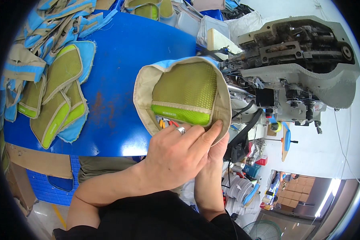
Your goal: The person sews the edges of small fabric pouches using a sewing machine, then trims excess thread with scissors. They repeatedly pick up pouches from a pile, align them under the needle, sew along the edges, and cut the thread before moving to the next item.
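Observation:
A half-sewn fabric pouch (184,89), with an olive mesh panel, a lime green strip and a beige band standing up round it, is held up before the sewing machine (296,60). Its blue fabric shows along the top edge. My left hand (174,154), with a ring on one finger, is closed on the lower right of the beige band. My right hand (218,151) supports the same corner from behind and below, and its fingers are mostly hidden by the left hand and the cloth. Small orange and red handles (168,123) show behind the pouch's lower edge.
Loose mesh panels (60,94) lie on the left of the blue table (116,92), below a heap of beige and blue strips (54,24). More pouch pieces (148,10) lie at the far edge. Thread cones (240,192) and a fan (262,230) stand at lower right.

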A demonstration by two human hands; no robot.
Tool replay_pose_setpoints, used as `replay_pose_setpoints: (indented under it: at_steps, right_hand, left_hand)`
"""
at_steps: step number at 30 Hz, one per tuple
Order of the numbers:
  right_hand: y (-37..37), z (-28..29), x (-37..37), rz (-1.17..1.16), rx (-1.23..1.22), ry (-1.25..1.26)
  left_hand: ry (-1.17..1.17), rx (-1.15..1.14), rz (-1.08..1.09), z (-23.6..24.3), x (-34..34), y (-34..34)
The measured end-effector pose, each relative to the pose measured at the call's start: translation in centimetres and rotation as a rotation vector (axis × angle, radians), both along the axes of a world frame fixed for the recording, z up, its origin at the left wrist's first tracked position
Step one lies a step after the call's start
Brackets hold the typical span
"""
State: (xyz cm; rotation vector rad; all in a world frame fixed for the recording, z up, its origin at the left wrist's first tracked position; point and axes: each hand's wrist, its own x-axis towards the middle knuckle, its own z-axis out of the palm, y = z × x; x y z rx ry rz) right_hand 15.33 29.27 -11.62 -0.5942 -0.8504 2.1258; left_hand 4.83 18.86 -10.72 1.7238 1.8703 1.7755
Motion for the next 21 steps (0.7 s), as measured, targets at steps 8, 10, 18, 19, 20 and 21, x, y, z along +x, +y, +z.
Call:
replay_pose_setpoints:
  at_steps: [8, 10, 18, 19, 20, 21]
  right_hand:
    - [-0.2, 0.2, -0.3, 0.014, 0.002, -0.03]
    - [-0.6, 0.9, -1.0, -0.052, -0.03, -0.099]
    - [0.6, -0.6, -0.9, -0.19, 0.452, -0.243]
    - [0.7, -0.5, -0.9, -0.213, 0.486, -0.287]
    - [0.7, -0.2, -0.9, -0.236, 0.52, -0.332]
    - [0.6, 0.0, -1.0, -0.252, 0.532, -0.356]
  left_hand:
    - [-0.142, -0.016, -0.135, 0.2, -1.7, -0.8]
    - [-0.165, 0.106, -0.025, -0.7, -3.2, 0.1]
    - [0.14, 0.248, 0.233, 0.3, -9.5, 8.4]
    - [0.231, 0.274, 0.21, 0.6, -9.9, 8.9]
    - [0.255, 0.269, 0.2, 0.7, -10.0, 9.5]
    - [0.257, 0.257, 0.199, 0.2, -10.3, 10.0]
